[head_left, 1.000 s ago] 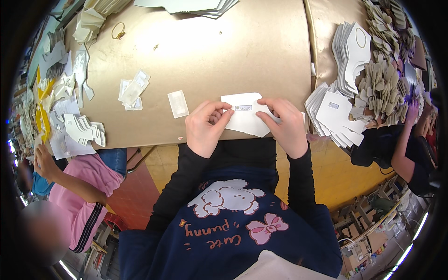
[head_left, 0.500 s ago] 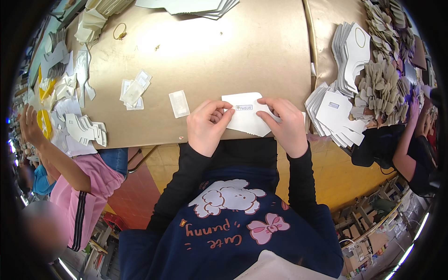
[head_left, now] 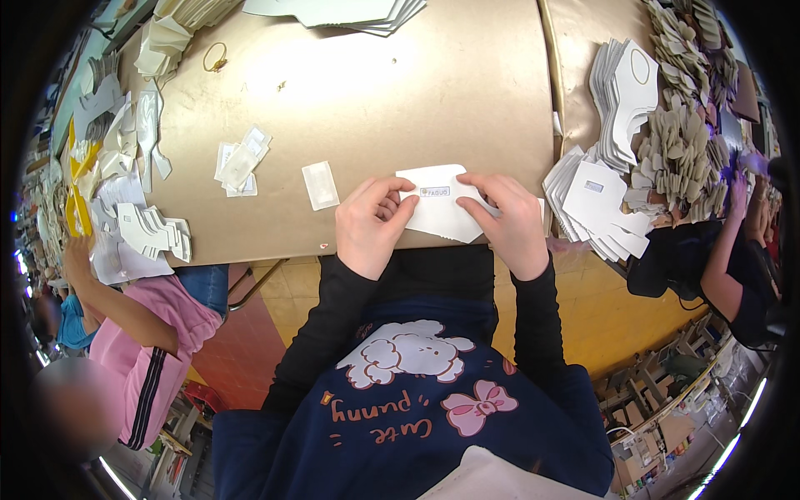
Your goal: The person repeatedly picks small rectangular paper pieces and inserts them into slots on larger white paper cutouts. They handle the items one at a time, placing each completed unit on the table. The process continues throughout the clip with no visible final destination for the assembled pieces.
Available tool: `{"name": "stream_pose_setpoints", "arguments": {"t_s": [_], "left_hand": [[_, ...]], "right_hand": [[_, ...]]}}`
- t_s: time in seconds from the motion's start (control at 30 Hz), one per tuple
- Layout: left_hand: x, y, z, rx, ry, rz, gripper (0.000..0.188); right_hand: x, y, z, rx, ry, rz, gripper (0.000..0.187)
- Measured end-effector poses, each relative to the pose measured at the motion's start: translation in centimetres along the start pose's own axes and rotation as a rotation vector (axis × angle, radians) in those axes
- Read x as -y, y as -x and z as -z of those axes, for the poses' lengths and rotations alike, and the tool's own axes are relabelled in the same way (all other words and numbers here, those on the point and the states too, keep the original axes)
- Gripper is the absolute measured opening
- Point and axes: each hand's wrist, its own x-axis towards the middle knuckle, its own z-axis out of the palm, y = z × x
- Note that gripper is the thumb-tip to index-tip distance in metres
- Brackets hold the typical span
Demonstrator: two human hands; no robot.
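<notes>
A flat white cut piece (head_left: pixel 442 222) lies at the table's near edge, bearing a small printed rectangular label (head_left: pixel 435 192) near its upper middle. My left hand (head_left: pixel 372 221) pinches thumb and index finger at the piece's left side, by the label's left end. At the piece's right side, my right hand (head_left: pixel 510 223) has thumb and fingers closed on its upper right edge. Left of my hands sits a translucent rectangular packet or sheet (head_left: pixel 320 185). Farther left, several similar labels lie in a small loose pile (head_left: pixel 242 162).
Stacks of white cut pieces (head_left: pixel 596 200) stand to the right, with heaps of grey pieces (head_left: pixel 677 146) beyond. Another white stack (head_left: pixel 358 12) is at the far edge. A wire ring (head_left: pixel 215 58) lies far left. A co-worker's arm (head_left: pixel 125 310) reaches over cut pieces at left.
My hands and the white piece have barely moved. The co-worker's hand at left has come down toward the table's near edge.
</notes>
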Motion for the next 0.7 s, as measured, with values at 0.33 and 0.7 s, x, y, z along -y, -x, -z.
{"name": "stream_pose_setpoints", "arguments": {"t_s": [0.33,0.7], "left_hand": [[-0.8,0.1,-0.1,-0.003,-0.061,0.017,0.022],[-0.7,0.1,-0.1,0.005,-0.041,0.015,0.022]], "right_hand": [[0.6,0.4,-0.6,-0.019,0.098,-0.007,0.028],[1.2,0.5,-1.0,-0.038,0.166,-0.021,0.031]]}}
